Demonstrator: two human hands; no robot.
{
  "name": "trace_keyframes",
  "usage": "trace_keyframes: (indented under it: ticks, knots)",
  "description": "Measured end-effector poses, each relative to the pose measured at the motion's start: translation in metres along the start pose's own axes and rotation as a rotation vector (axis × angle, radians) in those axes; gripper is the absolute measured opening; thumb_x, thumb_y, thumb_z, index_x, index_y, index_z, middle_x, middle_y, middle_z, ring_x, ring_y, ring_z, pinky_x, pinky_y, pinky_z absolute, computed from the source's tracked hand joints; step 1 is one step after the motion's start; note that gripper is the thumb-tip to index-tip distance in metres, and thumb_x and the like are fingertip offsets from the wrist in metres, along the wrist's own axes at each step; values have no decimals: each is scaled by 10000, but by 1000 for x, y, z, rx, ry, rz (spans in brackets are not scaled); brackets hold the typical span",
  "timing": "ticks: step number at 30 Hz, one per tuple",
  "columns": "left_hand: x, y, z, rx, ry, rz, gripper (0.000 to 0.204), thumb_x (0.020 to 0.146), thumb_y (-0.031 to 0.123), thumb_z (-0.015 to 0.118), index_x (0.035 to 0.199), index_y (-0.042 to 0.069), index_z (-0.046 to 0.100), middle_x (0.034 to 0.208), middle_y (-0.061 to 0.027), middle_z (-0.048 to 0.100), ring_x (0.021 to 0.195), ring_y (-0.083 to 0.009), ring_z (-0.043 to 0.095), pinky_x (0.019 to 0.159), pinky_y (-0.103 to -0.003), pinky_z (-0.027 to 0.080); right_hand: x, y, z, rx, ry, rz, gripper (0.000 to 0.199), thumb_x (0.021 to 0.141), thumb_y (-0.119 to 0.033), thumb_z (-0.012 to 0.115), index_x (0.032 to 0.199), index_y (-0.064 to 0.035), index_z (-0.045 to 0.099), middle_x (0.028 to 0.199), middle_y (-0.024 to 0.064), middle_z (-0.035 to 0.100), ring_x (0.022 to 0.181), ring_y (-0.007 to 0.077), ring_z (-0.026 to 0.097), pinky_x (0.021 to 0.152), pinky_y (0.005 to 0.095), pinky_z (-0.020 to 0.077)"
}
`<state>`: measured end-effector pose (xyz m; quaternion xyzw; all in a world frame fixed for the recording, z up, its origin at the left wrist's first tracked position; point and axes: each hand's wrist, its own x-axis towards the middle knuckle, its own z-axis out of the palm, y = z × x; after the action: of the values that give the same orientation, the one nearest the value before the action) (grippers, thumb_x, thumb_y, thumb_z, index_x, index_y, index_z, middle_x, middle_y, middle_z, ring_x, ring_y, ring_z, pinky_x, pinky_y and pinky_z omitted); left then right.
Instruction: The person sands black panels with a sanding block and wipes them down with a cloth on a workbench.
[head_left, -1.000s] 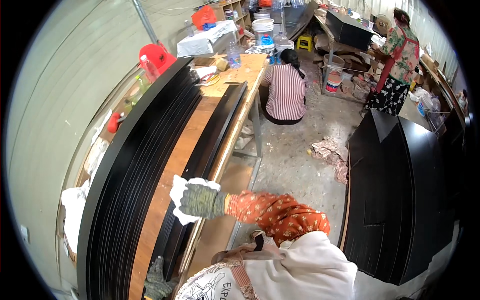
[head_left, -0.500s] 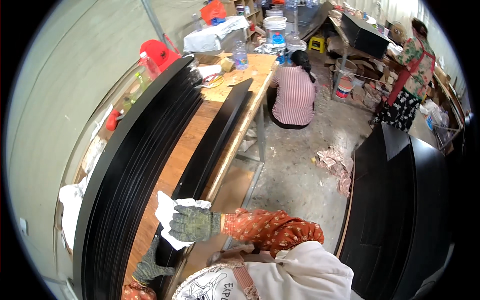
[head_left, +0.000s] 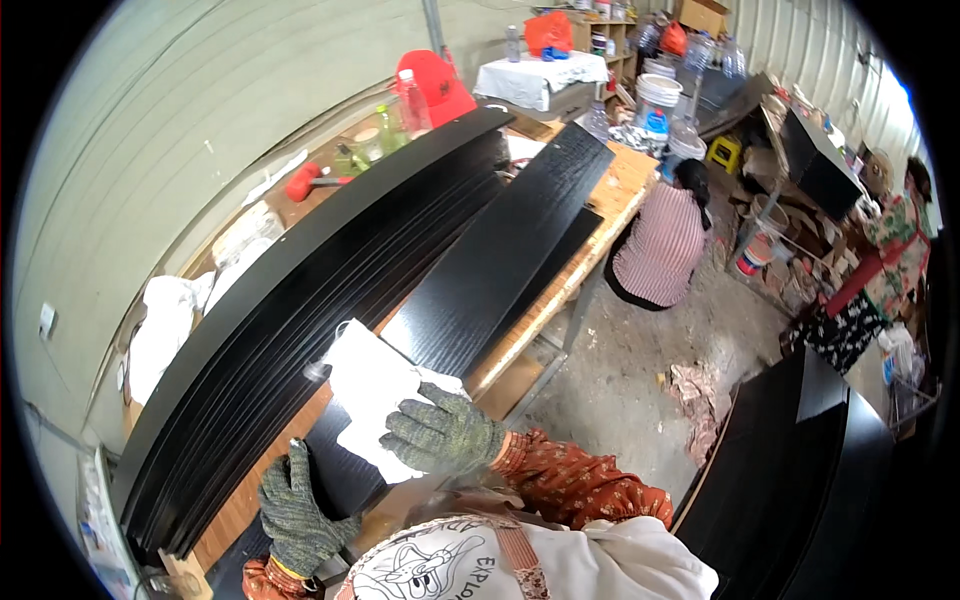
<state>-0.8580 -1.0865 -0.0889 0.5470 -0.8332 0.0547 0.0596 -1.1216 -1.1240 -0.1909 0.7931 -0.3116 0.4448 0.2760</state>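
A long black board (head_left: pixel 480 265) lies lengthwise over the wooden workbench, its broad, faintly grained face turned up. My right hand (head_left: pixel 445 430), in a grey-green knit glove, presses a crumpled white cloth (head_left: pixel 375 375) onto this board, with the fingers bent over the cloth. Nearer the board's close end, my left hand (head_left: pixel 300 515) wears a matching glove. Its thumb is spread away from the fingers across the board, and it holds no cloth. Another black board (head_left: pixel 575 245) shows partly beneath the first one's right edge.
Several black boards (head_left: pixel 300 310) stand packed on edge along the bench's left side. Bottles, a red cap (head_left: pixel 437 88) and a red mallet (head_left: pixel 303 182) lie behind them. One person (head_left: pixel 660 245) squats beyond the workbench (head_left: pixel 625 195); another stands far right. Black panels (head_left: pixel 770 460) stand at right.
The board has turned from showing a narrow side to showing its broad face. The cloth is spread wider under my right hand. The whole view has swung, shifting the scene rightward.
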Motion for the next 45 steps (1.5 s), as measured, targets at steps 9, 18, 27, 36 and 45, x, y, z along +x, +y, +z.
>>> trace_keyframes:
  ticks: [9, 18, 27, 36, 45]
  knots:
    - [32, -19, -60, 166, 336, 144, 984, 557, 279, 790, 1411, 22, 375, 1199, -245, 474, 1078, -426, 489, 937, -531, 388, 29, 79, 8, -134, -52, 111, 514, 867, -224, 532, 1373, -151, 480, 1489, 89, 386, 1414, 244, 301, 1176, 481, 179]
    - [42, -98, -86, 333, 434, 170, 983, 495, 268, 796, 1385, 56, 435, 1264, -228, 464, 1133, -411, 468, 977, -509, 371, 108, 130, -33, 366, 437, 1154, 337, 856, -31, 561, 1191, 1, 574, 1039, 156, 649, 934, 255, 625, 826, 339, 496]
    - [26, -119, -43, 114, 218, 205, 1098, 431, 346, 791, 1426, 113, 388, 1224, -214, 456, 1074, -397, 474, 931, -543, 376, 101, 68, 13, 262, -206, 607, 506, 741, -244, 747, 1183, -49, 596, 1139, 142, 629, 1065, 324, 602, 924, 429, 476]
    - [12, -123, 1, -29, 8, 206, 1057, 487, 333, 805, 1411, 52, 376, 1190, -220, 470, 1071, -399, 485, 908, -546, 393, -10, 129, 23, -5, -206, 694, 523, 703, -141, 736, 1195, -69, 575, 1138, 134, 615, 1071, 326, 573, 928, 418, 458]
    - [10, -106, 23, -14, -113, 131, 1070, 450, 280, 832, 1385, -7, 397, 1184, -245, 493, 1050, -423, 509, 889, -522, 430, -121, 334, -63, -433, -346, 1474, 458, 885, -395, 579, 1211, -73, 580, 1143, 213, 626, 1057, 373, 599, 906, 419, 473]
